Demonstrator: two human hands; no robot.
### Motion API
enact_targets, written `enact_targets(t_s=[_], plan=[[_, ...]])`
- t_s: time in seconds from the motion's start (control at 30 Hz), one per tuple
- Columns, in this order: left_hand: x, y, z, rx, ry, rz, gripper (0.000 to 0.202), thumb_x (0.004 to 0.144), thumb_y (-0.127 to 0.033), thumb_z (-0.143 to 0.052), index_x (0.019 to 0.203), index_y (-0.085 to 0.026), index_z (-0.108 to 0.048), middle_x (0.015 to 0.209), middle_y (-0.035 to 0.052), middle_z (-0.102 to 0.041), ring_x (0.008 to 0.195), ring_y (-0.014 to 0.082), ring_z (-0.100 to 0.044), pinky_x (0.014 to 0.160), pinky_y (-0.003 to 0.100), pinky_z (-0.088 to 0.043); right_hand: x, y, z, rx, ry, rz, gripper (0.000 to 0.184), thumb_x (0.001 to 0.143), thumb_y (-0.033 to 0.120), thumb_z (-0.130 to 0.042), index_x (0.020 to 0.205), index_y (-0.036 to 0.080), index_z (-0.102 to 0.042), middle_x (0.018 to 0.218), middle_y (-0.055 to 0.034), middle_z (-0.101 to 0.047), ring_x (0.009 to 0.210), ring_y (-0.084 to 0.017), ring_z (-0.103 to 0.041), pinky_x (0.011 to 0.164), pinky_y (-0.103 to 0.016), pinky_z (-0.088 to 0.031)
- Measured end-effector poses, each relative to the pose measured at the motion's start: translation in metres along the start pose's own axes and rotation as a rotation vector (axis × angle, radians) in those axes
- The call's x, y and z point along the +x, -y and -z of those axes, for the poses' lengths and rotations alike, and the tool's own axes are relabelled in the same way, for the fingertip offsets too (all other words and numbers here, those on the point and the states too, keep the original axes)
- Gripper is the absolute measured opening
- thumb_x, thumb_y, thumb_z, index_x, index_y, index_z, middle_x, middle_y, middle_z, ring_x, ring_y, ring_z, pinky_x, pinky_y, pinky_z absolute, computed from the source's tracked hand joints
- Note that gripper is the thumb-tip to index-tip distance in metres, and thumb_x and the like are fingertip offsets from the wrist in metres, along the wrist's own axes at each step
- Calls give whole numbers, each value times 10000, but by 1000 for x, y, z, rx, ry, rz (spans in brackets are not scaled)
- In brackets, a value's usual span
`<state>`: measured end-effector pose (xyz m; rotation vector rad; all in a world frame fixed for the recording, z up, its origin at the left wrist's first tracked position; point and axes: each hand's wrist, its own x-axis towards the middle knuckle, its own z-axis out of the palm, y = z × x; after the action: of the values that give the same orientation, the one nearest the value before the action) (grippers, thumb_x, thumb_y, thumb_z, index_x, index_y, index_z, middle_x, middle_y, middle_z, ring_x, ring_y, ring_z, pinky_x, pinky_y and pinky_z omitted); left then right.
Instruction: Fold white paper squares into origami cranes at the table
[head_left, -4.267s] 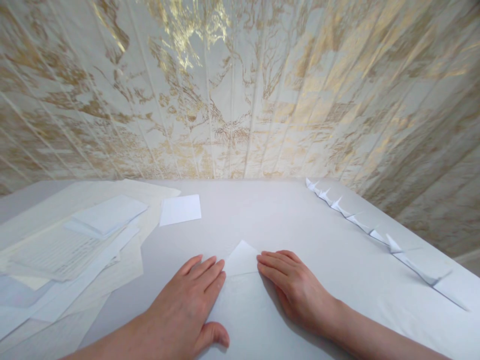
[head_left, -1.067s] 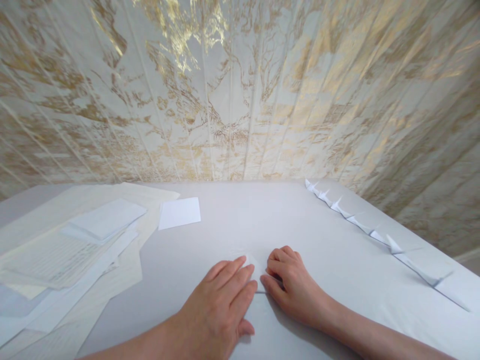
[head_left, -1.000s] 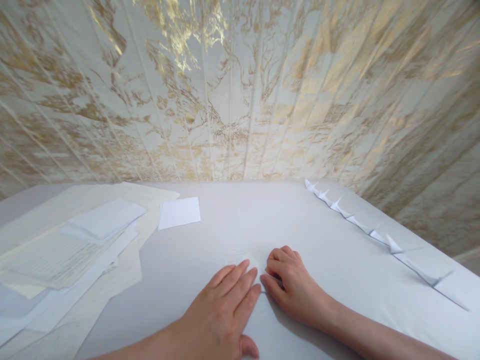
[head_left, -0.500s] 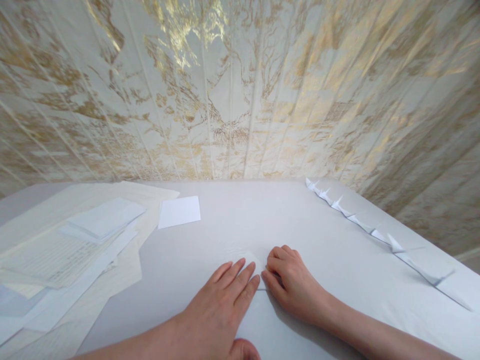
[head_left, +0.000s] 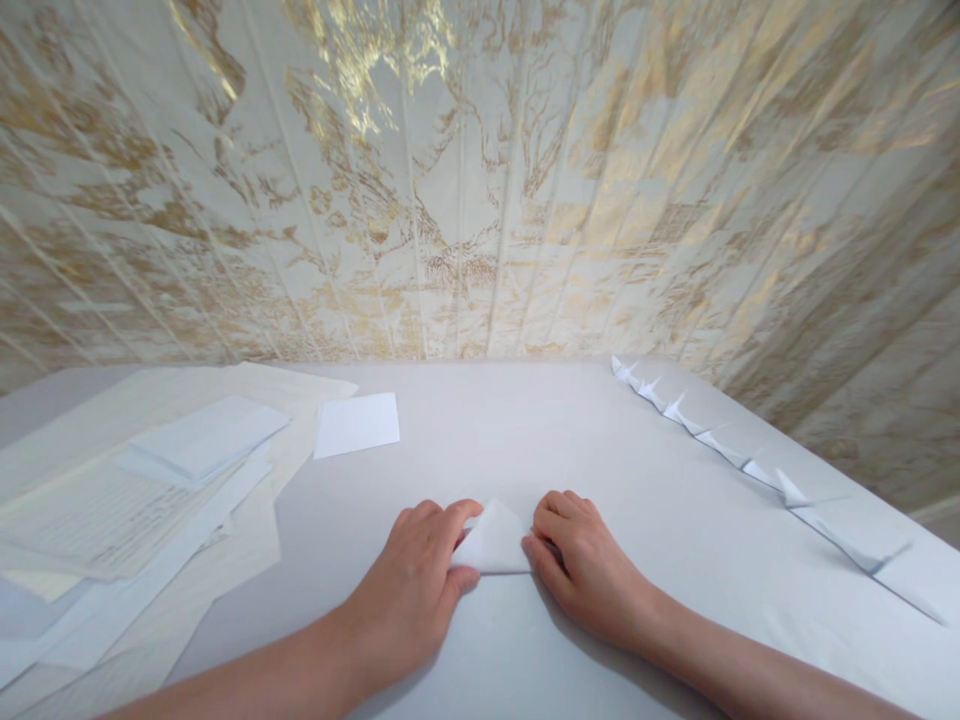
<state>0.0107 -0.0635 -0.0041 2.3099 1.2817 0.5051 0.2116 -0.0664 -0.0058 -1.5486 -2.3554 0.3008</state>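
A small white folded paper (head_left: pixel 495 540) lies on the table between my hands, triangular, its peak pointing away from me. My left hand (head_left: pixel 424 565) pinches its left corner between thumb and fingers. At the right corner, my right hand (head_left: pixel 581 565) is curled, thumb and forefinger closed on the paper; its other fingers are tucked in. Both ends of the paper are hidden under my fingers.
A blank white paper square (head_left: pixel 358 425) lies to the left, beside a loose pile of papers (head_left: pixel 172 480), some printed. Several folded white paper cranes (head_left: pixel 791 490) stand in a row along the right of the white table (head_left: pixel 510 420). A gold-patterned wall covering (head_left: pixel 465 200) rises behind.
My left hand has gone from lying flat over the paper to pinching its left corner, uncovering the triangle. My right hand has stayed nearly still.
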Motion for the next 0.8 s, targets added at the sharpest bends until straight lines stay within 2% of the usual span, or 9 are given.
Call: enact_targets(t_s=[0.17,0.3,0.43,0.67,0.8], plan=[[2,-2,1,-22,26,49,336,808,-92,-409,1124,-198,-451,872,38,-586,841,198,-488,799,393,-359,1,2,2,-12,34,-20,238,858,185,-413,639,148,-499,726,-49,-513,718,-165,-455,677,-303,-315],[2,-5,3,24,98,11,336,850,-120,-362,1124,-251,-507,897,33,-598,853,204,-477,792,395,-342,2,1,3,-19,45,-22,249,857,197,-426,623,149,-495,715,-44,-515,716,-163,-462,680,-302,-317],[2,-6,5,102,163,-7,341,878,-150,-317,1106,-249,-550,848,49,-584,835,213,-468,763,389,-345,2,0,3,-29,52,-22,261,857,219,-442,611,151,-495,714,-41,-520,710,-160,-467,678,-297,-319],[1,-5,3,167,190,-17,389,863,-117,-312,1185,-230,-499,880,64,-564,838,215,-449,770,388,-349,2,-3,1,-51,45,-30,271,859,248,-459,612,153,-517,707,-36,-530,704,-153,-482,680,-285,-326],[-1,-5,3,177,207,-34,481,827,-78,-342,1245,-293,-443,877,52,-548,820,204,-444,754,368,-355,4,-5,1,-64,44,-21,273,855,264,-477,612,151,-533,700,-35,-532,699,-150,-489,674,-276,-331]])
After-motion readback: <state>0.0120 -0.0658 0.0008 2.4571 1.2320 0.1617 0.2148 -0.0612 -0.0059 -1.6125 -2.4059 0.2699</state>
